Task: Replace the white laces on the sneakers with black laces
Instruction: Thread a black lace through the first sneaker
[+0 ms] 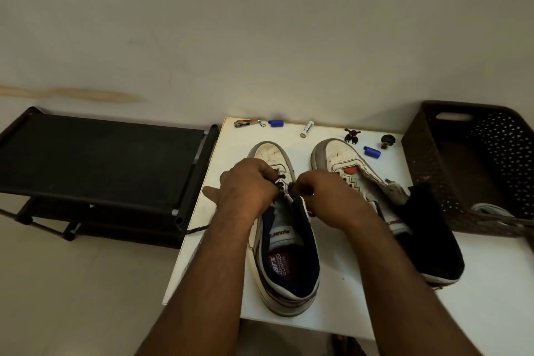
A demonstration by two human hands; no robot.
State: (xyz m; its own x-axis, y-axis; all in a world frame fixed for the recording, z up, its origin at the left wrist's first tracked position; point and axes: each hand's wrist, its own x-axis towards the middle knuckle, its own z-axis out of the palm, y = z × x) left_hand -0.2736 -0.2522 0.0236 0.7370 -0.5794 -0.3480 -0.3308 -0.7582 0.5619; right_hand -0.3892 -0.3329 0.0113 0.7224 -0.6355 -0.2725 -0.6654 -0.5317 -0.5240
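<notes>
Hands (289, 191) over sneaker (286, 254) | white table (341, 306) | pale wall (260, 23)

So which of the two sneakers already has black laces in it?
The left sneaker, under both hands; black lace crosses its eyelets. The right sneaker shows none.

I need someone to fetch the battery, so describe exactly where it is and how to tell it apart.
On the white table, look along the far edge by the wall. The battery lies there, beyond the gap between the two sneakers' toes. It's the only white cylinder; the caps nearby are blue.
</notes>
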